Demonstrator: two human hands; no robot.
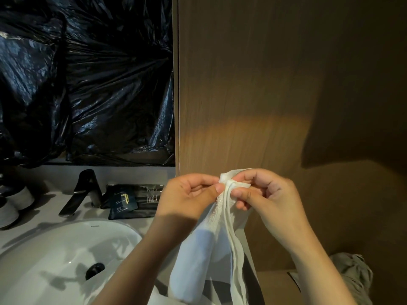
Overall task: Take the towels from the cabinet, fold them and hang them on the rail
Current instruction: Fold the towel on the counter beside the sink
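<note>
head view: the black pouch [130, 201] beside the tap [81, 192] carries a gold mark and small print too fine to read. a black drain plug [94, 270] sits in the white basin [55, 245]. the left hand [189, 194] and right hand [264, 190], side by side, pinch the top edge of the white towel [198, 249] between thumb and curled fingers. the towel hangs below them, in front of the wooden cabinet panel [242, 84].

Both hands raised together, left hand [189, 194], right hand [264, 192], fingers pinching

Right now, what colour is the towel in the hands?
White. The towel hangs from both hands, shown in the head view, the only one.
</note>
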